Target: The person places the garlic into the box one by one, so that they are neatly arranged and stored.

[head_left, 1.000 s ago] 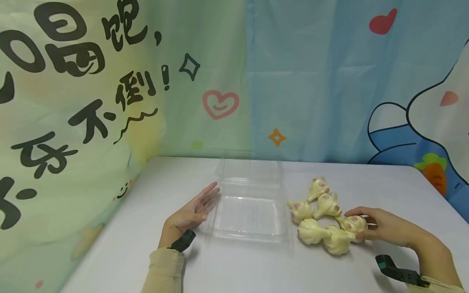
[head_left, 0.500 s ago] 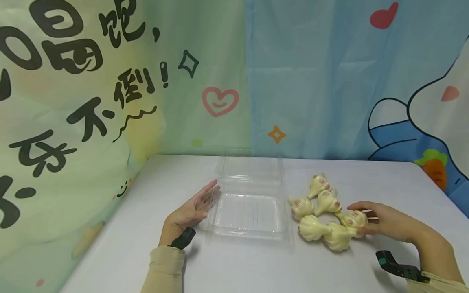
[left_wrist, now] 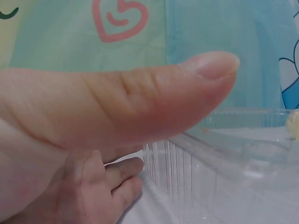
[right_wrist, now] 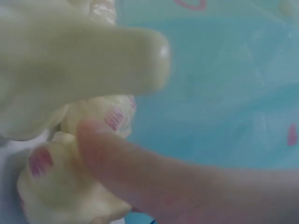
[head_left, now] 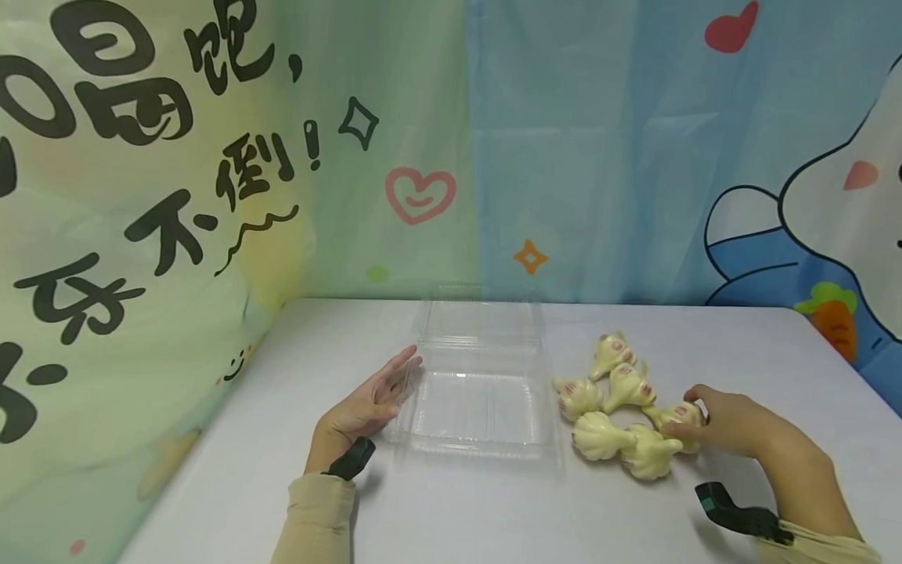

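Note:
A clear plastic clamshell box [head_left: 474, 450] stands with its lid laid back on the white table. At its left side rests my left hand [head_left: 366, 399], fingers fairly straight; the left wrist view shows the thumb [left_wrist: 140, 102] extended above the box's ribbed wall [left_wrist: 163, 182]. To the right lies a group of several pale garlic bulbs [head_left: 597, 437] with purplish patches. My right hand [head_left: 733, 427] grips the rightmost garlic bulb [head_left: 682, 412], thumb across its front and fingers behind. In the right wrist view the thumb [right_wrist: 126, 163] presses on that bulb [right_wrist: 56, 186], while another bulb's stem [right_wrist: 135, 60] looms close.
The white table [head_left: 465, 521] ends at a printed cloth backdrop [head_left: 564, 157], which also runs along the left side. Wrist-worn cameras [head_left: 743, 513] sit on both wrists. The bulbs lie close together, several overlapping in the head view.
My right hand has shifted slightly left, and its thumb has come across the front of the rightmost garlic bulb. The left hand and box have stayed put.

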A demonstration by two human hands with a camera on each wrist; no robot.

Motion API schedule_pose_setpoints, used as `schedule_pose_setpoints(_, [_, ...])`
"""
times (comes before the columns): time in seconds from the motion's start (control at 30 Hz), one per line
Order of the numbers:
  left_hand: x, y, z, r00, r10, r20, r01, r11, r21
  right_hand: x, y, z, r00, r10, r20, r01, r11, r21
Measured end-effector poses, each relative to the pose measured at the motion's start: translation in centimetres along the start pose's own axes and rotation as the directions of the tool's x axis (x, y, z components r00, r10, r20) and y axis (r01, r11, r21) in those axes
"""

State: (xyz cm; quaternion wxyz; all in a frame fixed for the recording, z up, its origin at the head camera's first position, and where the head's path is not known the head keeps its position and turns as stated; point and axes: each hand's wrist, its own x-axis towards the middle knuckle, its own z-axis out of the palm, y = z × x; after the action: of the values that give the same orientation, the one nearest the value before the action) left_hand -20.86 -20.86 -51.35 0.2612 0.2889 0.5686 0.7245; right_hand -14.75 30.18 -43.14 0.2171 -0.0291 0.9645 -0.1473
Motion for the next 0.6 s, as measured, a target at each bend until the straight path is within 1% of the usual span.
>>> schedule_pose_setpoints(0.07, [0.0, 0.0, 0.0, 1.000, 0.000, -0.001, 0.000, 1.000, 0.002, 0.0, 0.0, 0.1, 0.999, 0.032, 0.029, -0.033, 0.999, 0.027])
schedule_pose_setpoints(0.17, [-0.1, -0.1, -0.1, 1.000, -0.003, 0.000, 0.003, 1.000, 0.003, 0.2, 0.3, 0.1, 0.998, 0.047, 0.044, -0.049, 0.997, 0.056])
schedule_pose_setpoints(0.23, [-0.2, -0.2, -0.1, 1.000, -0.005, 0.001, 0.005, 1.000, 0.002, 0.3, 0.5, -0.1, 0.998, 0.040, 0.045, -0.043, 0.997, 0.057])
schedule_pose_setpoints(0.33, [-0.2, -0.2, -0.1, 1.000, -0.006, 0.001, 0.006, 1.000, -0.007, 0.5, 0.8, -0.5, 0.999, 0.011, 0.033, -0.012, 0.998, 0.054])
schedule_pose_setpoints(0.4, [-0.2, -0.2, -0.1, 1.000, -0.002, 0.007, 0.002, 1.000, -0.018, 0.7, 0.9, -0.5, 1.000, -0.018, 0.008, 0.018, 0.999, 0.039])
schedule_pose_setpoints(0.47, [-0.2, -0.2, -0.1, 1.000, 0.002, 0.011, -0.002, 1.000, -0.026, 0.7, 1.0, -0.5, 0.998, -0.051, -0.038, 0.052, 0.998, 0.018])
schedule_pose_setpoints(0.53, [-0.1, -0.1, -0.1, 1.000, 0.007, 0.018, -0.007, 0.999, -0.036, 0.7, 1.0, -0.3, 0.991, -0.091, -0.094, 0.089, 0.996, -0.024])
schedule_pose_setpoints(0.6, [-0.1, 0.0, -0.1, 1.000, 0.009, 0.021, -0.009, 0.999, -0.041, 0.6, 1.0, -0.1, 0.981, -0.118, -0.152, 0.109, 0.992, -0.066])
